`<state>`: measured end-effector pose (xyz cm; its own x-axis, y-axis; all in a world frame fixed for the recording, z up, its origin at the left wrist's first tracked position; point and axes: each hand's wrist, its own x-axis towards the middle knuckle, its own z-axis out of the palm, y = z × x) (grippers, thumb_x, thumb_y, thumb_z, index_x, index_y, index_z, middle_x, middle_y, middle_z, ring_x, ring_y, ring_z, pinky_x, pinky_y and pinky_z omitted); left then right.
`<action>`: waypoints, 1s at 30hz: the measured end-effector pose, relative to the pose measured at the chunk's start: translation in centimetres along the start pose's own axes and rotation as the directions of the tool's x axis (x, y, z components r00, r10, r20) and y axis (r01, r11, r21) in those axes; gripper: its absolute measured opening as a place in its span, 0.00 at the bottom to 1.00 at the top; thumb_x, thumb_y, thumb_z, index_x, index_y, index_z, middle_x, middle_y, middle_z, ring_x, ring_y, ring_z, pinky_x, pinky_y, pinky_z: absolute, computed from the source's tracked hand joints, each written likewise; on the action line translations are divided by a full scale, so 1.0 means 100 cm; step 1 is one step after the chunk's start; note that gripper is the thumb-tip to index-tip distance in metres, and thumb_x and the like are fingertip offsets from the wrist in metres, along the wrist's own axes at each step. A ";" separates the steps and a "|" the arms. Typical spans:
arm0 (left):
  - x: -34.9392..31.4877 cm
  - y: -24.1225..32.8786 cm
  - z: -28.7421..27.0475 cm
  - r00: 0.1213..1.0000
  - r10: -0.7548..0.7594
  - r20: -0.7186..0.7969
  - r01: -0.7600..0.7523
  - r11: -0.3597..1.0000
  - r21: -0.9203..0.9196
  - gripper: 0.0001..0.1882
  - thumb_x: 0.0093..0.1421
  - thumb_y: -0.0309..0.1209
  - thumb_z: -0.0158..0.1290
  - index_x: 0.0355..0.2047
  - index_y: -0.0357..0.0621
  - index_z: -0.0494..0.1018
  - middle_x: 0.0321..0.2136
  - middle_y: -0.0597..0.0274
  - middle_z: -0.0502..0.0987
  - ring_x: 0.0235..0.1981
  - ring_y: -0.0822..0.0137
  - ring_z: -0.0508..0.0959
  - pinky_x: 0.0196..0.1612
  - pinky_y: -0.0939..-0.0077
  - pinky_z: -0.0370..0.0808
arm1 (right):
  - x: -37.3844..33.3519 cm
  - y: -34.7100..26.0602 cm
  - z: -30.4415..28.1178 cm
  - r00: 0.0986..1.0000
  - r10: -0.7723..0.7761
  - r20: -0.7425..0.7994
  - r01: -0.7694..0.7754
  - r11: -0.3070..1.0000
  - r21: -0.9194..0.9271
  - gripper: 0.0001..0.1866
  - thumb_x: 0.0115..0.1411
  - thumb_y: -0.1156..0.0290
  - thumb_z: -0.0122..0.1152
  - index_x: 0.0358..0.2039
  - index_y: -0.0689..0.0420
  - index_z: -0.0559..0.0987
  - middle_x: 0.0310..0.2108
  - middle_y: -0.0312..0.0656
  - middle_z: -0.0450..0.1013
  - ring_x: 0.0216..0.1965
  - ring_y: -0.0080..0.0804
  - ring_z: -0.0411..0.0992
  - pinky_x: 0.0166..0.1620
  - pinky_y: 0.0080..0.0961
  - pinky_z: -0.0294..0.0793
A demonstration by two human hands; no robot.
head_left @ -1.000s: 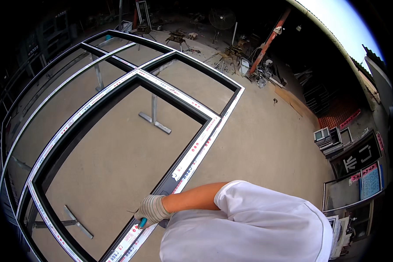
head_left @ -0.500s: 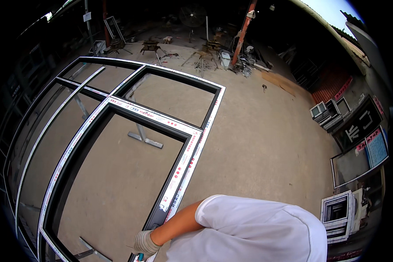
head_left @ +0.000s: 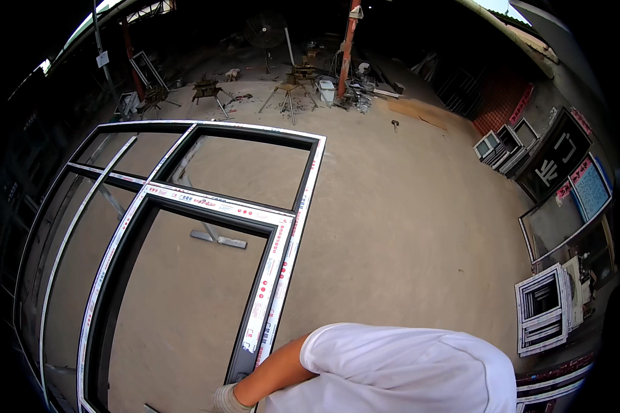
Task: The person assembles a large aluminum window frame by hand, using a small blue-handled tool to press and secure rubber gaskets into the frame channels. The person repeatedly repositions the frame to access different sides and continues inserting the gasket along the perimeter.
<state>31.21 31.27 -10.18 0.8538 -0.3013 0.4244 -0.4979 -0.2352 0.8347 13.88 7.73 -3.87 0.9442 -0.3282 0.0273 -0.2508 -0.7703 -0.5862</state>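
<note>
A large window frame (head_left: 280, 241) in dark metal, its faces covered with printed white protective film, spans the left half of the view. Bars divide it into several openings, and a loose-looking narrow strip (head_left: 83, 213) runs lengthwise over its left part. My right arm, in a white short sleeve, reaches left across the lower edge to the frame's near right corner. There my right hand (head_left: 226, 399) wears a glove with a grey striped cuff, beside a dark handle-like fitting (head_left: 240, 377) on the frame. The picture's edge cuts off its fingers. My left hand is out of view.
A grey metal stand (head_left: 217, 241) shows beneath the frame. A hammer (head_left: 395, 126) lies on the concrete floor, near a brown sheet (head_left: 417, 113). Work stands (head_left: 289, 88) and a red post (head_left: 348, 55) stand at the back. Smaller window frames (head_left: 544, 310) lean along the right side.
The view has shifted, so the window frame's far end sits lower and further left. My right hand has dropped closer to the lower edge; the teal item beside it is now out of sight.
</note>
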 end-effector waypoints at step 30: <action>0.018 -0.075 -0.051 0.999 -0.044 0.025 0.044 0.999 -0.025 0.11 0.71 0.35 0.55 0.39 0.38 0.75 0.35 0.58 0.76 0.37 0.60 0.76 0.44 0.65 0.77 | -0.024 -0.057 -0.061 0.928 0.371 -0.023 -0.371 0.928 0.012 0.17 0.64 0.49 0.56 0.39 0.49 0.80 0.29 0.46 0.80 0.33 0.54 0.78 0.38 0.49 0.75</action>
<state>37.23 37.26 -13.91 0.8707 -0.3139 0.3787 -0.4557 -0.2253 0.8611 11.76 9.58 4.36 0.7783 -0.6034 -0.1737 -0.5808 -0.5867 -0.5643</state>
